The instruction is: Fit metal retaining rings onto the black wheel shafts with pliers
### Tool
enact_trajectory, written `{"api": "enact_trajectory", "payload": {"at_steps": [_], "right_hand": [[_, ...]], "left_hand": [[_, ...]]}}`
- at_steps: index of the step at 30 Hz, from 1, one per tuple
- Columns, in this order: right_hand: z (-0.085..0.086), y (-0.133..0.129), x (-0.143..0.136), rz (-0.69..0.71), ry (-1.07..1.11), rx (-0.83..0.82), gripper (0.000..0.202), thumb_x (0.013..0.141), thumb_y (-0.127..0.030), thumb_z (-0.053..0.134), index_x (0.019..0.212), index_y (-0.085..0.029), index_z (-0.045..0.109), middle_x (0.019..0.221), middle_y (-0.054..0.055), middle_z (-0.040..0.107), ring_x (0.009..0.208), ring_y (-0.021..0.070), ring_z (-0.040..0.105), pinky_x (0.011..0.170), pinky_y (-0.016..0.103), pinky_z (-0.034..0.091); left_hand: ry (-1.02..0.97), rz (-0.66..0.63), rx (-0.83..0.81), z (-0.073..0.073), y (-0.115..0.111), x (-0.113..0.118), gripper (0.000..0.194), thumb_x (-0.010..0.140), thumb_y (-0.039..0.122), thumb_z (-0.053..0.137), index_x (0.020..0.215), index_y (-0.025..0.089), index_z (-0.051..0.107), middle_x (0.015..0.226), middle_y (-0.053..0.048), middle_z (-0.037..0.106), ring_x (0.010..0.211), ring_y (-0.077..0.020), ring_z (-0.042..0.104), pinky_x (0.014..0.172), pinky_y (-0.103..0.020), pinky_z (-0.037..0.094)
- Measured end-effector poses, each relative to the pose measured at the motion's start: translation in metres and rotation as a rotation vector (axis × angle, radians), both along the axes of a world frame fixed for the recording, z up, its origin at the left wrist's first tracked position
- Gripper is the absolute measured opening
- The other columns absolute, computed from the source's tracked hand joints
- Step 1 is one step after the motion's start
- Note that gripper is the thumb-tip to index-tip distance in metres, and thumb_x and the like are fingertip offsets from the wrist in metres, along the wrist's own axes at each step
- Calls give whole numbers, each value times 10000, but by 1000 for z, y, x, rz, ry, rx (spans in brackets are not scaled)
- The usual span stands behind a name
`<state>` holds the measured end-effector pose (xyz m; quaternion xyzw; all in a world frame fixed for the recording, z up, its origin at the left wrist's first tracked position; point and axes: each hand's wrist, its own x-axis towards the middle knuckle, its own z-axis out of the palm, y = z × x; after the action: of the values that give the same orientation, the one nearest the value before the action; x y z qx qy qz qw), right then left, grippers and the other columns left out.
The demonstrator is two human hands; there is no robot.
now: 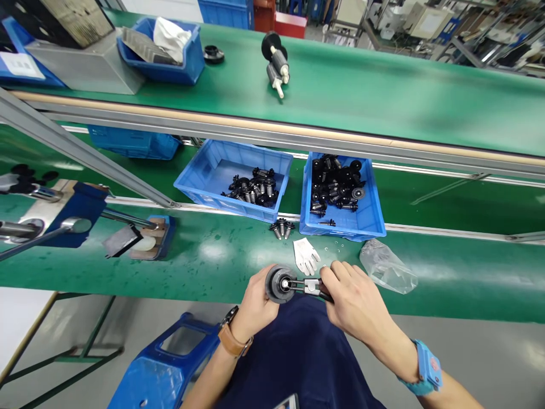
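My left hand (258,301) is closed around a dark round part (276,284) with a light centre pin, held over the front edge of the green bench. My right hand (349,292) grips pliers (313,286) with dark handles. The pliers' slim tips reach the centre of the round part. Just beyond my hands lies a white glove (305,255), with several small rings (337,243) to its right. Several small black-and-grey parts (281,228) stand together behind the glove.
Two blue bins (200,184) (344,232) hold many small black parts. A clear plastic bag (387,267) lies at the right. A press (80,213) stands at the left. An upper green shelf (383,85) crosses behind; a blue stool (159,369) is below left.
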<state>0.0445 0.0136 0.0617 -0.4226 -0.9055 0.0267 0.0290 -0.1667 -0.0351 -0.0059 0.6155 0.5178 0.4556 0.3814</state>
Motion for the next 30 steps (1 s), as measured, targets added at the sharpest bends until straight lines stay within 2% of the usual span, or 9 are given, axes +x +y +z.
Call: {"api": "enact_trajectory", "payload": {"at_steps": [3,6,10,15,18,23,27,30], "right_hand": [[-4,-13,-7,-99,9,-18,97,803,-112,520,803,-208,531,762,31,499,684,202,393,671,338,252],[-7,-26,-15,-186,24,-19,99,813,-116,517,787,-212,519,748,28,500,671,200,405,664,336,260],[-11,-38,-22,-244,23,-15,117,789,-105,518,772,-219,502,729,24,498,650,200,417,645,338,251],[-13,-46,-29,-305,11,-20,121,784,-113,551,809,-220,501,739,20,507,658,196,440,654,328,254],[-13,-45,-28,-309,0,-10,126,787,-117,569,801,-220,497,731,17,509,657,193,440,655,327,243],[-9,-37,-19,-284,-46,-25,114,799,-136,595,790,-222,521,737,26,530,657,199,444,659,342,237],[-6,-35,-15,-254,-61,-23,131,764,-148,627,781,-226,523,740,30,529,665,207,444,663,350,237],[-6,-36,-13,-235,-65,-27,143,761,-148,635,796,-227,521,752,30,529,688,214,456,669,351,242]], "left_hand": [[68,235,67,-8,-3,12,234,821,54,513,940,202,648,883,-51,682,822,-204,657,757,-313,526],[92,435,65,-14,-5,26,216,813,55,513,918,199,636,853,-40,663,804,-199,651,745,-310,522],[92,546,55,-21,-7,38,253,772,35,517,920,199,640,866,-33,672,812,-196,660,750,-309,534],[67,655,59,-31,-7,46,207,770,76,563,910,200,653,857,-38,707,788,-204,683,746,-328,566],[4,576,22,-35,-5,44,214,768,103,587,944,189,675,884,-53,741,802,-213,708,770,-346,591],[-102,298,3,-33,3,27,206,748,139,622,935,176,701,885,-64,781,802,-226,740,785,-355,612],[-169,100,-79,-27,8,20,136,760,151,633,873,174,705,843,-68,781,770,-219,735,767,-345,613],[-218,61,-134,-29,5,20,123,768,172,645,880,170,697,850,-75,775,774,-215,724,772,-341,608]]}}
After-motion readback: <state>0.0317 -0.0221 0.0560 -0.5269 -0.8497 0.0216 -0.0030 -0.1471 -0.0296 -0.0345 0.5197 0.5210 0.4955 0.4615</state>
